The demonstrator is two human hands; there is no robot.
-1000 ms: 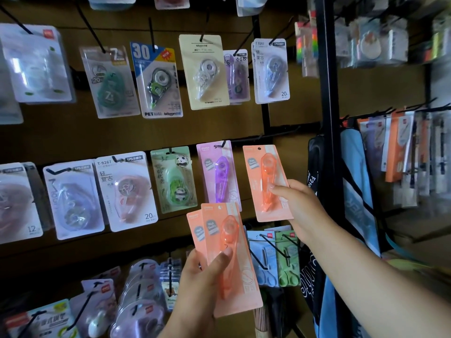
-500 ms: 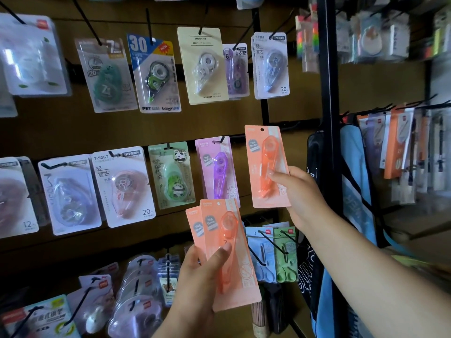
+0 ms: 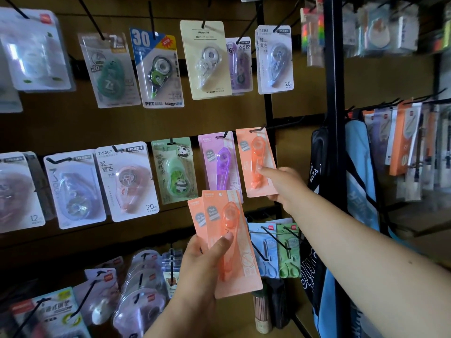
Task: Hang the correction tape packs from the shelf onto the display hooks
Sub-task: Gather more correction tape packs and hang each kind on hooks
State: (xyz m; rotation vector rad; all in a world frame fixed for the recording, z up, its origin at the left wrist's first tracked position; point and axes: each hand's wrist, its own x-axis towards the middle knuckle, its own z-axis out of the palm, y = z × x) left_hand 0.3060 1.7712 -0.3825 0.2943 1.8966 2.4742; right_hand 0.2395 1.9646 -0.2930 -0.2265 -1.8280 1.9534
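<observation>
Right hand (image 3: 284, 184) has lifted its pinched orange pack (image 3: 256, 162) up onto the hook (image 3: 258, 129) beside the purple pack (image 3: 218, 164), not released; left hand (image 3: 202, 262) grips two packs (image 3: 227, 242) left to hang.

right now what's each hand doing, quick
Left hand: holds the spare orange packs, thumb across the front.
Right hand: pinches the orange pack up at the display hook.

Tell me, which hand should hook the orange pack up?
The right hand. It already holds the orange pack with its top at the hook. The left hand is lower, holding spare packs.
</observation>
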